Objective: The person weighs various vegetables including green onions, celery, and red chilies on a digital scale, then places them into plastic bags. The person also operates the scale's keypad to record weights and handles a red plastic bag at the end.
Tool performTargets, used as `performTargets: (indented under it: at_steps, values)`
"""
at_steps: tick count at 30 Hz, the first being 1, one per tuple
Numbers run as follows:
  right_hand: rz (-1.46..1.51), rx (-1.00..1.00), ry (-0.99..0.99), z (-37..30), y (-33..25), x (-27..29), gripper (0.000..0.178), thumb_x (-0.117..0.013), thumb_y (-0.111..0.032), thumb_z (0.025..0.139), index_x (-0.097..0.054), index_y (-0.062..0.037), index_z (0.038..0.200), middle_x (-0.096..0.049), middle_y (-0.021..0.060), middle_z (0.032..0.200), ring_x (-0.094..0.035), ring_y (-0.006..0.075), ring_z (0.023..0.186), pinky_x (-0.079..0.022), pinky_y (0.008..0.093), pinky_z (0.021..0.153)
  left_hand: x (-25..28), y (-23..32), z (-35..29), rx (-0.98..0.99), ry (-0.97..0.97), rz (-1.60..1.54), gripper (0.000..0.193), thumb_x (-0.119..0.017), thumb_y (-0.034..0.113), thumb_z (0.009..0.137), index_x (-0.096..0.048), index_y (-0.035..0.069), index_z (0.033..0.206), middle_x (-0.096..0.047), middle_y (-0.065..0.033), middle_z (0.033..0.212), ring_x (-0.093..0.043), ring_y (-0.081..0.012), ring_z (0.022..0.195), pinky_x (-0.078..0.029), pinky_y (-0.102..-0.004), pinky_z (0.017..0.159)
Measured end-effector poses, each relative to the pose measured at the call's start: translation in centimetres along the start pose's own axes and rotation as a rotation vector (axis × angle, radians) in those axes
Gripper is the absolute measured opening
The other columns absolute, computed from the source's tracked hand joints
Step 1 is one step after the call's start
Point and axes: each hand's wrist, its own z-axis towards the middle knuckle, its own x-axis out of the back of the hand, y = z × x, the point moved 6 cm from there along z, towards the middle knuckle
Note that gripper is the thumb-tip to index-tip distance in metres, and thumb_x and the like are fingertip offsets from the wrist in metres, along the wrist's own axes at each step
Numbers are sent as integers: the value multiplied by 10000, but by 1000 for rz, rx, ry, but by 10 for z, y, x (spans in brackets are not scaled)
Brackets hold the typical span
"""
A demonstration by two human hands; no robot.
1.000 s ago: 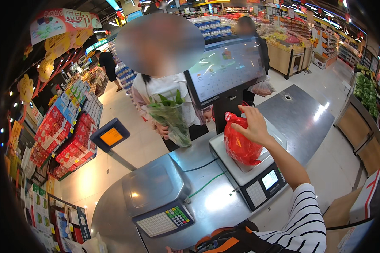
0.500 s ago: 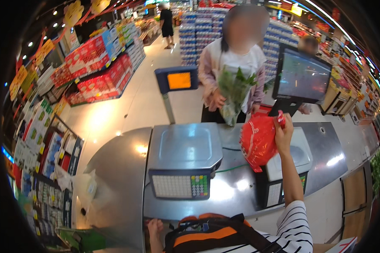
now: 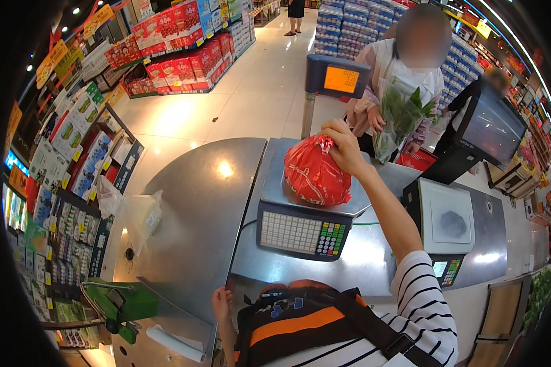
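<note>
My right hand (image 3: 343, 145) grips the gathered top of a bulging red plastic bag (image 3: 315, 174). The bag rests on, or just over, the metal platform of a weighing scale (image 3: 356, 194), whose keypad (image 3: 300, 233) faces me. What the bag contains is hidden. Down by the counter's near edge, beside my dark and orange chest strap, my left hand (image 3: 222, 304) is loosely closed; I see nothing in it. Across the counter a person holds leafy greens (image 3: 400, 119) in a clear bag.
An orange-lit display (image 3: 340, 78) stands on a pole behind the scale. To the right are a second scale (image 3: 447, 214) and a dark monitor (image 3: 493, 125). A translucent plastic bag (image 3: 147, 214), a green metal device (image 3: 119, 301) and a white roll (image 3: 174, 344) lie left. Shelves stand beyond.
My right hand has carried the red bag leftward from the second scale to the nearer scale's platform. The view has turned right. My left hand stays low and closed.
</note>
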Motion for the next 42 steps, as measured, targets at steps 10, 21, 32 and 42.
performTargets:
  at_steps: [10, 21, 32, 42]
  values:
    - [-82, -209, 68, -23, -20, -22, 511, -653, -289, 831, -495, -76, 1268, -546, 126, 1191, -481, 309, 1140, -362, 393, 967, -108, 87, 63, -393, -519, 373, 347, -529, 176, 956, -482, 31, 1268, -596, -64, 1038, -545, -76, 782, -451, -213, 679]
    - [34, -999, 585, -217, -41, -2, 186, -537, -145, 925, -608, 11, 997, -596, 131, 1045, -597, 221, 867, -456, 317, 795, -257, 206, 51, -648, -749, 341, 659, -582, 102, 900, -226, 21, 1449, -276, -189, 1456, -417, -265, 1255, -459, -330, 923]
    - [268, -1529, 427, -386, -65, -134, 1114, -794, -362, 697, -92, 109, 1421, -221, 323, 1446, -262, 379, 1355, -238, 386, 1102, -138, 105, 142, -1153, 246, 1259, 379, -477, 144, 923, -460, 16, 1280, -444, -154, 1363, -432, -326, 1245, -349, -429, 997]
    - [116, -1615, 405, -381, -59, -135, 1040, -790, -313, 716, -142, 85, 1426, -334, 317, 1383, -392, 363, 1272, -342, 366, 1036, -141, 111, 134, -1168, 300, 1284, 362, -472, 146, 923, -477, 29, 1265, -461, -139, 1352, -452, -302, 1231, -357, -418, 980]
